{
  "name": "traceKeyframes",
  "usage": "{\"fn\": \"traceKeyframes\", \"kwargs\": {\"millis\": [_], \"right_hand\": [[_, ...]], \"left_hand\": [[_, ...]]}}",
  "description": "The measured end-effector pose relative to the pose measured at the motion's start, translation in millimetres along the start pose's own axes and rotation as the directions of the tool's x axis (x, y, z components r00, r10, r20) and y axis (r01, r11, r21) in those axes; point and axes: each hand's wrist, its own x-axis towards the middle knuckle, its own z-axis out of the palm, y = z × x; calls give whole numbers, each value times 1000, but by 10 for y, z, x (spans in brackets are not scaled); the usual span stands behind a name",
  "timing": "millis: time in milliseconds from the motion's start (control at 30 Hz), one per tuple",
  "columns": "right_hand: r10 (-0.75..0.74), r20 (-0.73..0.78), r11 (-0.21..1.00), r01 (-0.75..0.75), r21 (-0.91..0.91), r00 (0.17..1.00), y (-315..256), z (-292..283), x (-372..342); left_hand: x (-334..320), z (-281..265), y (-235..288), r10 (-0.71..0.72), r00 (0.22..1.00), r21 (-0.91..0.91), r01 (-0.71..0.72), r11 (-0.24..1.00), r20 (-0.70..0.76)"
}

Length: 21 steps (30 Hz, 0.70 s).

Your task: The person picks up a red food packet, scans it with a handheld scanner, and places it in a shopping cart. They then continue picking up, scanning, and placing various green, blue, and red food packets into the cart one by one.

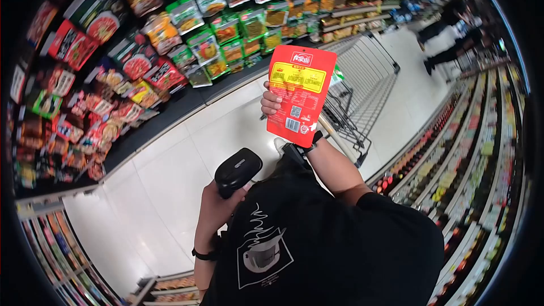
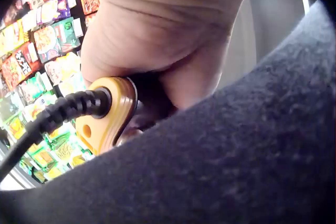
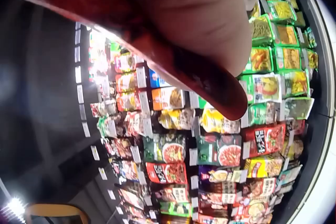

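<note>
In the head view, the right hand (image 1: 271, 103) grips the left edge of a red packet (image 1: 297, 99) with a yellow panel, held up with its printed side showing. Lower and to the left, the left hand (image 1: 217, 207) holds a rounded black case-like object (image 1: 239, 171). The left wrist view has the left hand (image 2: 157, 37) curled round something dark, beside a yellow fitting (image 2: 116, 106) with a black cable; dark cloth hides the lower part. From the right wrist view, the right hand (image 3: 202, 22) is close up, with the packet (image 3: 181, 69) seen nearly edge-on.
A metal shopping cart (image 1: 362, 82) stands on the pale floor (image 1: 170, 178) beyond the packet. Hanging packets fill the shelf display (image 1: 136, 62) at the left. More shelves (image 1: 470, 153) curve along the right. Dark-clothed people (image 1: 450, 34) are at the upper right.
</note>
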Motion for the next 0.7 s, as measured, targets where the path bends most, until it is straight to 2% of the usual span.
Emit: {"fn": "traceKeyframes", "kwargs": {"millis": [67,100,167,300,367,467,700], "right_hand": [[93,-14,994,-94,-49,996,-98,159,108],[112,-32,993,-111,32,993,279,88,102],[174,1,985,-174,20,985,227,37,266],[261,-85,961,-267,-73,962,215,-12,314],[288,-69,957,-290,-27,955,236,-40,304],[308,-7,951,-308,34,951,329,-221,314],[336,-33,941,-335,39,941,283,-224,242]], "left_hand": [[14,253,-25,-6,998,-81,0,997,-67],[-202,100,14,-75,992,-83,67,994,-102],[-129,193,44,-45,987,-146,23,989,-152],[-122,275,161,-130,972,-117,109,987,-196],[-106,327,125,-160,964,-126,136,983,-214],[-107,430,119,-109,959,-157,69,985,-263],[-133,513,111,-142,965,-145,111,983,-219]]}}
